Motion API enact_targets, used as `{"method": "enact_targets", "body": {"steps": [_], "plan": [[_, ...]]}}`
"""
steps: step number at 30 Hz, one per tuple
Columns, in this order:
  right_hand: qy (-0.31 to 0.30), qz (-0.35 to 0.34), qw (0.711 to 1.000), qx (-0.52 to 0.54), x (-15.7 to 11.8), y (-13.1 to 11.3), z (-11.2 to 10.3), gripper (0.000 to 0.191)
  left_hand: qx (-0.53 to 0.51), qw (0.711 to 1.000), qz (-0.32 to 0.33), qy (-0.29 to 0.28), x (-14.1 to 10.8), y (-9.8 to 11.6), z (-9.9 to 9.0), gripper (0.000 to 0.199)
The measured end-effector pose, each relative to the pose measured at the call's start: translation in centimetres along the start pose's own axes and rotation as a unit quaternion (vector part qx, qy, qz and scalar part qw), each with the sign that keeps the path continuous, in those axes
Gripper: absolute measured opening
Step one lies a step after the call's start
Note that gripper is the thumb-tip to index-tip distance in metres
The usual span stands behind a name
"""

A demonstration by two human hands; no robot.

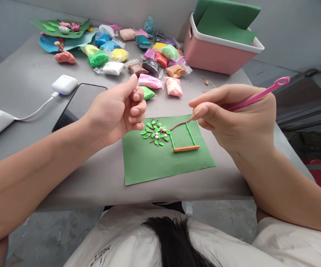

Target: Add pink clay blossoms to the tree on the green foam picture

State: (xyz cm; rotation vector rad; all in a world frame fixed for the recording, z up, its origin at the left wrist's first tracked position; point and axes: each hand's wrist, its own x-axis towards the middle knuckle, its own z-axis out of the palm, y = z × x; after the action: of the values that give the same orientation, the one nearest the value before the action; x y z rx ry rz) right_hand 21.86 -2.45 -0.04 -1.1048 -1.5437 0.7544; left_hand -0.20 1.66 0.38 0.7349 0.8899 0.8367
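My right hand [232,115] is closed round a pink plastic clay tool [257,98], its ring end sticking out past the knuckles. The fingertips are by the right end of a thin brown clay strand [179,124]; I cannot tell whether they touch it. The strand runs along the top of a swing with green clay ropes and an orange-brown clay seat [186,148]. Beside it a clay tree with green leaves and pale pink balls [157,132] lies on a green sheet [149,167]. My left hand [118,107] hovers at the sheet's upper left, fingers curled; their contents are hidden.
Several bagged clay packets [111,68] spread across the back of the grey table. A pink basket [213,52] with green sheets stands back right. On the left are a phone [77,104], a white earbud case [65,84] with a cable, and finished clay pictures [65,31] behind.
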Motion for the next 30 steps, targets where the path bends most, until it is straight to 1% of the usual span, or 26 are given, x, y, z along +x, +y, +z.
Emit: {"method": "enact_targets", "body": {"steps": [3,5,7,8,10,12,13,15,17,20,23,26,30], "plan": [[-0.004,-0.005,1.0,0.014,0.2,0.1,-0.1,0.009,0.004,1.0,0.021,0.006,0.0,-0.2,0.2,0.049],[-0.017,0.002,1.0,0.019,0.3,0.1,-0.2,0.002,0.002,0.999,0.041,0.019,0.1,-0.5,0.5,0.037],[-0.021,0.003,1.0,0.019,0.4,0.2,-0.2,0.012,0.0,0.998,0.053,0.036,0.1,-0.7,0.8,0.023],[-0.016,0.0,1.0,0.017,0.4,0.3,-0.2,0.017,0.0,0.998,0.054,0.045,0.1,-0.8,0.9,0.02],[-0.003,-0.002,1.0,0.007,0.4,0.3,-0.1,0.022,-0.002,0.998,0.043,0.056,0.1,-0.8,1.0,0.026],[0.003,0.003,1.0,-0.004,0.5,0.3,0.0,0.023,-0.013,0.997,0.024,0.066,0.1,-0.7,1.0,0.031],[0.003,0.007,1.0,-0.006,0.5,0.3,0.1,0.022,-0.022,0.997,0.016,0.072,0.1,-0.6,1.0,0.03],[-0.01,0.006,1.0,0.001,0.5,0.2,0.1,0.02,-0.036,0.996,0.006,0.081,0.1,-0.5,0.9,0.02],[-0.028,0.006,0.999,0.018,0.6,0.2,0.1,0.023,-0.037,0.995,0.006,0.089,0.1,-0.4,0.9,0.011],[-0.027,0.011,0.999,0.016,0.6,0.2,0.1,0.021,-0.022,0.997,0.011,0.079,0.0,-0.3,0.9,0.015],[-0.021,0.007,1.0,0.002,0.5,0.1,0.1,0.018,-0.01,0.999,0.002,0.048,-0.2,-0.2,1.0,0.016],[-0.025,0.018,1.0,-0.001,0.5,0.0,0.1,0.027,0.01,0.999,-0.001,0.036,-0.4,-0.2,1.0,0.02],[-0.019,0.014,0.999,-0.04,0.6,0.3,0.0,0.028,0.027,0.999,0.014,0.019,-0.5,-0.5,1.0,0.018]]}}
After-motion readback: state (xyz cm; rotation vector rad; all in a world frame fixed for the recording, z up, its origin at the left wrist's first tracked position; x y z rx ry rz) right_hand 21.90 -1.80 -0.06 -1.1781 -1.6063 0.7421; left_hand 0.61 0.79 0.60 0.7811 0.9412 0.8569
